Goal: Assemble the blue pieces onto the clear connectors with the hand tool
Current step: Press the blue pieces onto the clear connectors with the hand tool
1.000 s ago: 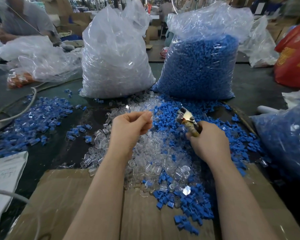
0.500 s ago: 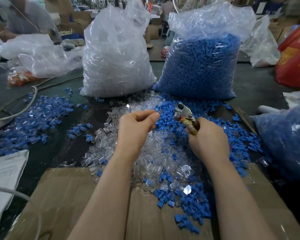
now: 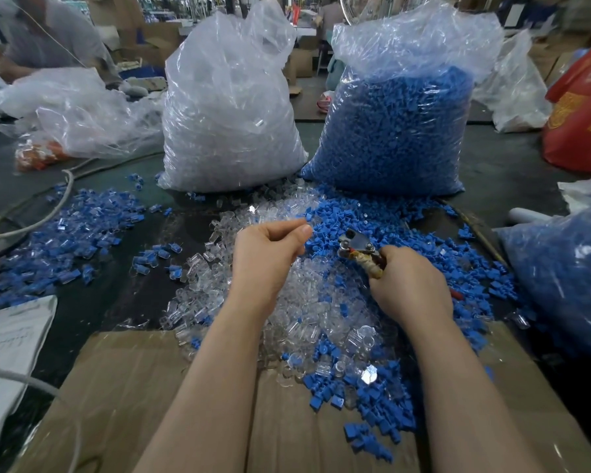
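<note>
A heap of clear connectors [image 3: 287, 302] lies in front of me, with loose blue pieces [image 3: 406, 240] spread to its right and behind it. My left hand [image 3: 267, 250] hovers over the heap with curled fingers. Its thumb and forefinger pinch a small piece that looks like a clear connector, mostly hidden by the fingers. My right hand [image 3: 406, 285] grips the tape-wrapped handle of the hand tool [image 3: 359, 249]. The tool's metal jaws point left toward my left fingertips, a short gap away.
A big bag of clear connectors [image 3: 229, 107] and a big bag of blue pieces [image 3: 396, 124] stand behind the heaps. Assembled blue-and-clear pieces [image 3: 65, 233] lie at the left. Cardboard [image 3: 133, 387] covers the near table. Another bag of blue pieces [image 3: 567, 274] sits at the right, cables [image 3: 31, 220] at the left.
My left hand has moved right and away from me, toward the blue pieces. The tool's jaws have swung left and lower, so the two hands are closer together.
</note>
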Motion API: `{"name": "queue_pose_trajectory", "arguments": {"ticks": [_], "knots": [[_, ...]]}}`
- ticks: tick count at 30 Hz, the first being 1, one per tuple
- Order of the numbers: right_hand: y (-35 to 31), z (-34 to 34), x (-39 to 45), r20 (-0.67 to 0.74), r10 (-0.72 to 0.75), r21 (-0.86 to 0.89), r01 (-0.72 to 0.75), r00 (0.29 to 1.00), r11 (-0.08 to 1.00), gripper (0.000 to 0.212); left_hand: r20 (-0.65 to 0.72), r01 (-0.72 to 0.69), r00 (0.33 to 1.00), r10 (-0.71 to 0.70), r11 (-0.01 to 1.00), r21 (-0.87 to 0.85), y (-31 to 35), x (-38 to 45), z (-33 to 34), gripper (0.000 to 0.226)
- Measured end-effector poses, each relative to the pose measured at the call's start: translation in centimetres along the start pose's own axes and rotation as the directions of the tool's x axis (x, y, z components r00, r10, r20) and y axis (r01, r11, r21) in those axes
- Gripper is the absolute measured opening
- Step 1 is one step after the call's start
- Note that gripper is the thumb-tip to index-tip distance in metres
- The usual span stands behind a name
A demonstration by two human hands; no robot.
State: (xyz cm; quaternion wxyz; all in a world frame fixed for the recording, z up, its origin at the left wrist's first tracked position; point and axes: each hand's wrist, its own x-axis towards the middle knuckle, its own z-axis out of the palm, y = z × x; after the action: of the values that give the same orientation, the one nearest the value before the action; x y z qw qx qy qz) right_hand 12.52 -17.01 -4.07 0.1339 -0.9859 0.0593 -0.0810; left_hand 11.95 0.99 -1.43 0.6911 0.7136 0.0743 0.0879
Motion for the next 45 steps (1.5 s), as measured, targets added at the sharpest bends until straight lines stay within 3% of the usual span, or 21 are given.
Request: {"name": "queue_pose_trajectory", "arguments": {"ticks": [16,24,32,37,45], "knots": [[-0.3,0.2,0.3,-0.062,0.062,0.239,-0.045,0.996,0.97,0.018,0.017,0.011,1.0,-0.009,0.996,-0.088,0.0,-0.2,0.0,0.008],[-2.0,-0.9,-0.7,-0.185,-0.078,0.575,0.172,0.98,0.8,0.011,0.07,-0.007,0.997,0.009,0.999,-0.032,0.0,-0.6,1.2,0.009],[-2.2,-0.5,-0.8,-0.193,-0.129,0.515,0.212,0.973,0.83,0.008,0.135,-0.002,0.991,0.007,0.999,-0.034,0.2,-0.9,1.8,0.013],[-2.4,-0.3,-0.6,-0.202,-0.164,0.392,0.233,0.965,0.89,0.013,0.08,-0.016,0.997,0.015,1.0,0.014,0.1,-0.9,2.1,0.014],[-2.6,-0.5,-0.9,-0.261,-0.089,0.678,0.248,0.961,0.692,0.026,0.081,0.041,0.996,-0.028,0.987,-0.153,0.4,-1.0,1.9,0.008]]}}
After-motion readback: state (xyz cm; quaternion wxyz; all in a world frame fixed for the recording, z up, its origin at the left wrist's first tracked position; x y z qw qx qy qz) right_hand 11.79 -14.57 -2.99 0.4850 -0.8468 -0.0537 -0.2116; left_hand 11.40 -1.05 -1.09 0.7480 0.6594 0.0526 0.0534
